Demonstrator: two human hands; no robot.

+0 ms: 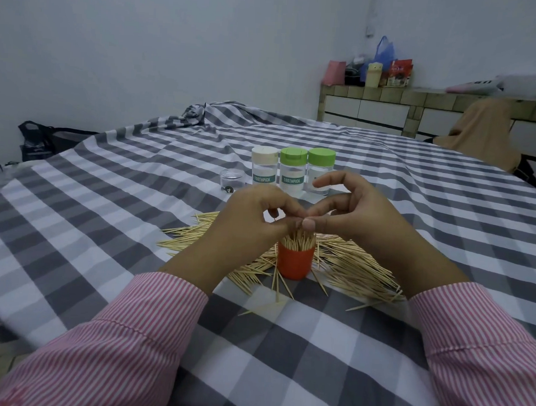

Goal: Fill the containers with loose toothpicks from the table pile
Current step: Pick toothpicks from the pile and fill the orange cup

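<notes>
Both hands' grip meets above upright toothpicks (297, 239) in orange container (294, 263).

You look at a plain pale wall (144, 41). Your table has a grey and white checked cloth (138, 171). On your right, a tiled counter (390, 94) stands by the wall, with bags and boxes (379, 66) on top. A black bag (43, 141) sits far left.

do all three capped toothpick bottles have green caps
No, the left bottle has a cream cap; only the other two caps are green.
</notes>
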